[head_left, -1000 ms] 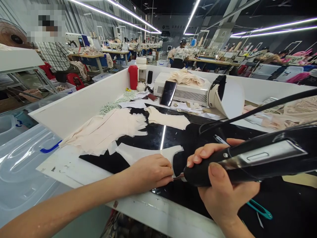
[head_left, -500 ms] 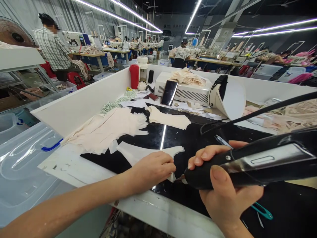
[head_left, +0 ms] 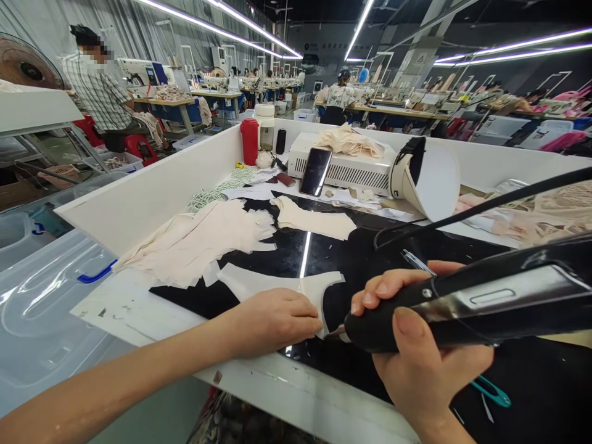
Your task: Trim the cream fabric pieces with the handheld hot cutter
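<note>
A pale cut fabric piece (head_left: pixel 277 283) with curved edges lies on the black glossy work surface (head_left: pixel 356 262). My left hand (head_left: pixel 277 319) is closed over its near edge, fingertips pressed together at the narrow end. How far the fingers wrap the cloth is hidden. In my right hand (head_left: pixel 416 351) is a thick black corded handheld tool (head_left: pixel 462 308) with a silver panel. Its narrow metal tip points left and meets the fabric's narrow corner, close to my left fingertips; whether it touches is too small to tell.
A stack of cream fabric pieces (head_left: pixel 198 240) lies left, another piece (head_left: pixel 314 219) behind. Farther back are a phone (head_left: pixel 316 171), a white vented box (head_left: pixel 342 163), a red cup (head_left: pixel 250 142) and a white visor (head_left: pixel 430 179). Teal thread snips (head_left: pixel 493 391) lie near my right wrist.
My left hand has shifted slightly left, its fingers lying flatter, and more of the fabric's narrow end shows. My right hand and the tool have stayed almost in place.
</note>
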`<state>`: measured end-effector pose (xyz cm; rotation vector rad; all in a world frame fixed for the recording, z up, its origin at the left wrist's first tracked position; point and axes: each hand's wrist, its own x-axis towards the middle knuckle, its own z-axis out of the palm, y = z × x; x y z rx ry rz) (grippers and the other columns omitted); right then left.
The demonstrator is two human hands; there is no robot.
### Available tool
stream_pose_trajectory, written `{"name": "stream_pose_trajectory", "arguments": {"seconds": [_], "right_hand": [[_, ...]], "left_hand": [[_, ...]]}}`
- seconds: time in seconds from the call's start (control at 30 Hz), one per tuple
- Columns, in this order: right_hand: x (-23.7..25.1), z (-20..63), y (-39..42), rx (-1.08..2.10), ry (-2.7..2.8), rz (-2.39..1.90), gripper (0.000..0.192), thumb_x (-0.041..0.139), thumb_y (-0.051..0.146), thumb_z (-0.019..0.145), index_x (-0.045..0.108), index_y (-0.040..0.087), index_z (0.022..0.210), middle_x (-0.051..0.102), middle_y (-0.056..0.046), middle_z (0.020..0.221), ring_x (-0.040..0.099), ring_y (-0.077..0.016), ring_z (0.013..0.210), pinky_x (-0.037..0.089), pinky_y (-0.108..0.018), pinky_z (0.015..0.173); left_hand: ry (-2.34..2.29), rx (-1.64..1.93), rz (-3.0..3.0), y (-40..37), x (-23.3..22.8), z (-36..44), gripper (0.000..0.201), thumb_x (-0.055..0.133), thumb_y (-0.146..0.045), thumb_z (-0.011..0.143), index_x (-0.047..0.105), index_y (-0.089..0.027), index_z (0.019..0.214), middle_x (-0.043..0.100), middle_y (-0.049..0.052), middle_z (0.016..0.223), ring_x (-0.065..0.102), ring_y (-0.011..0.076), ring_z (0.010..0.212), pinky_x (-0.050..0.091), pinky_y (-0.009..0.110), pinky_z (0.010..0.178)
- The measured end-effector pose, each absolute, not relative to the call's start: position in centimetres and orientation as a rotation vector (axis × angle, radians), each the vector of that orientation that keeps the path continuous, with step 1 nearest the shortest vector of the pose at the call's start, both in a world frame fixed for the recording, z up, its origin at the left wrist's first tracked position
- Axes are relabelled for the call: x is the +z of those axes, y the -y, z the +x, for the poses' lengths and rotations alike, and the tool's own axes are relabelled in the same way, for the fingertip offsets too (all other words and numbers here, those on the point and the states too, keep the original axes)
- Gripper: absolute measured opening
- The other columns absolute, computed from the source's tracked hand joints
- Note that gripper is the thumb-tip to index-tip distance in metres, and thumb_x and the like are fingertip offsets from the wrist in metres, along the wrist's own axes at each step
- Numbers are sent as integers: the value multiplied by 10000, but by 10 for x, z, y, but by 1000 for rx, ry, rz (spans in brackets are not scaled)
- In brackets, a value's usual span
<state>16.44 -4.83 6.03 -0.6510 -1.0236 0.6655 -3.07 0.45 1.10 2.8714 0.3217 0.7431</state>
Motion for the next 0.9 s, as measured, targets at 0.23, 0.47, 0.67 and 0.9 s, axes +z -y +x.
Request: {"name": "stream_pose_trajectory", "arguments": {"seconds": [0.23,0.47,0.67,0.9], "right_hand": [[61,165,49,657,1008,-672,448,965,318,867,684,303,1216,732,48,854,681,-161,682,640,-294,571],[62,165,48,640,1007,-678,452,966,317,865,674,292,1209,732,51,842,681,-164,663,635,-298,557],[63,164,48,635,1014,-676,451,960,307,864,668,286,1207,735,50,839,688,-167,656,633,-301,549],[64,163,48,621,987,-711,462,971,331,840,665,285,1183,726,42,818,673,-180,626,614,-329,520]], "left_hand": [[-313,701,2974,-5,6,-34,228,642,-300,1163,741,-125,1270,785,108,1190,751,239,1111,599,342,1064],[-328,622,3039,-4,7,-33,246,670,-317,1148,730,-109,1266,765,120,1188,742,245,1119,600,351,1096],[-313,629,3045,-5,7,-34,230,629,-303,1166,730,-116,1254,763,113,1158,741,236,1104,602,345,1087],[-292,671,3041,-3,7,-35,218,667,-276,1142,724,-96,1252,747,120,1144,743,244,1109,609,341,1069]]}}
